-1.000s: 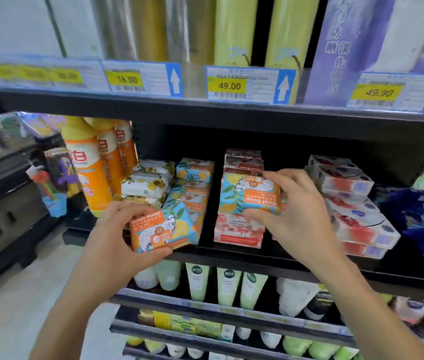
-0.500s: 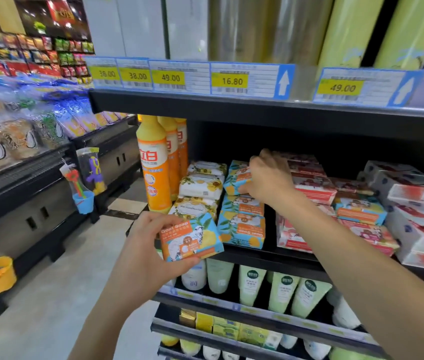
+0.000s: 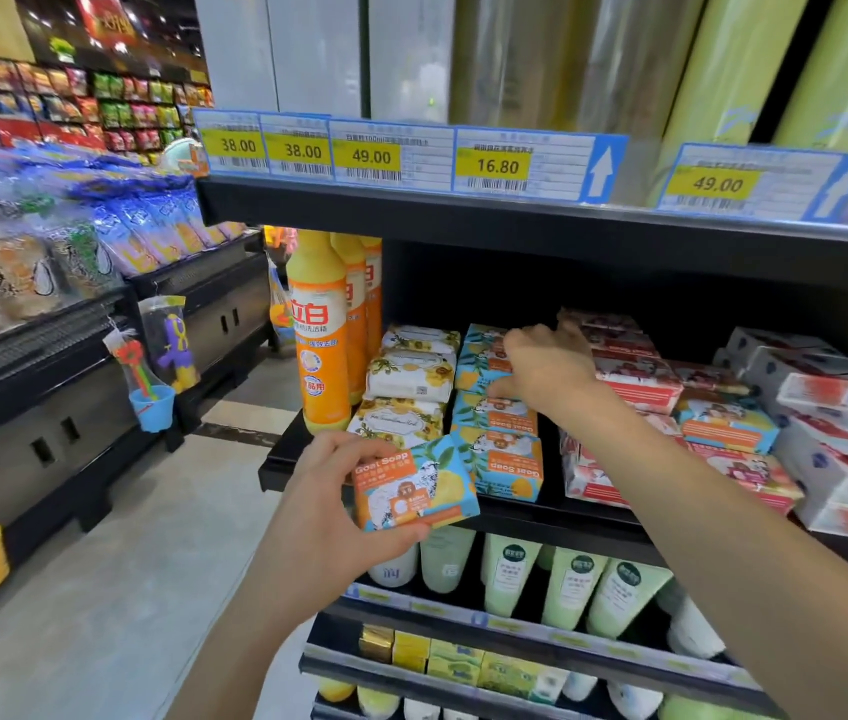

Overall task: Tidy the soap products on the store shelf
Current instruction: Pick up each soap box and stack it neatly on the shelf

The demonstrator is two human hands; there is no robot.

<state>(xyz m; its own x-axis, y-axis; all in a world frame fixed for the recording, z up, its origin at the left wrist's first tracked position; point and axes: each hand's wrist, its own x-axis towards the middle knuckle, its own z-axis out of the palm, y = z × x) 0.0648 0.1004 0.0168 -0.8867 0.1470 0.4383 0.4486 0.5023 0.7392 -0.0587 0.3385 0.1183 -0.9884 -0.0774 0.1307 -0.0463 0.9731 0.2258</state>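
Note:
My left hand [image 3: 330, 504] grips a blue-and-orange Goat Soap box [image 3: 414, 488] in front of the black shelf's edge [image 3: 557, 522]. On the shelf stands a stack of the same Goat Soap boxes [image 3: 497, 444]. My right hand [image 3: 549, 368] reaches in and holds the top box [image 3: 479, 363] of that stack, thumb under it. White floral soap packs [image 3: 408, 381] are piled left of the stack. Red-and-white soap boxes [image 3: 635, 381] lie to its right, with one more blue Goat Soap box [image 3: 726, 423] among them.
Orange detergent bottles [image 3: 320, 345] stand at the shelf's left end. White boxes [image 3: 827, 402] fill the far right. Green tubes [image 3: 567, 584] hang on the shelf below. Price tags [image 3: 497, 166] line the shelf above. An aisle floor [image 3: 115, 589] and snack racks lie left.
My right hand carried its Goat Soap box from the red stack over to the top of the blue stack. The camera swung left; my left hand kept its box.

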